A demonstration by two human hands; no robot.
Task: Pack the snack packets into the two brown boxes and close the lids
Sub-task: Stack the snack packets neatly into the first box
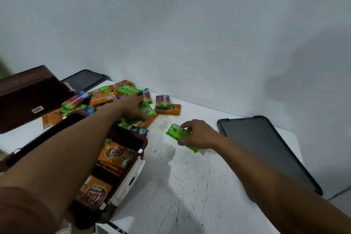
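**Both hands among the snack packets, right one clamped on a green packet**

The only print that reads is on the orange packets (114, 155) lying in the open brown box (141, 143) at the lower left: large red-brown letters "KUA", with the rest of the word unclear. A white sticker (37, 110) sits on the side of the second brown box (28, 97), at the upper left, but its print is too small to read. Writing on the other wrappers is blurred.

The surface (186, 186) is white with fine black speckles. It meets a plain pale grey-blue wall (190, 24) behind.

The loose pile of snack packets (106, 99) lies left of centre, just behind the open box and beside the second one; it mixes orange, green and rainbow-striped wrappers. The left hand (133, 108) reaches over the open box and lies on this pile. Its fingers are spread over green wrappers, and whether they grip one cannot be told. The forearm hides much of the box's inside.

The right hand (197, 135), near centre, has thumb and fingers curled round one green packet (177, 133), just above the surface.

A white latch (131, 178) hangs on the open box's near wall. One dark flat panel (266, 148) lies at the right edge of the surface, another (83, 80) behind the pile.
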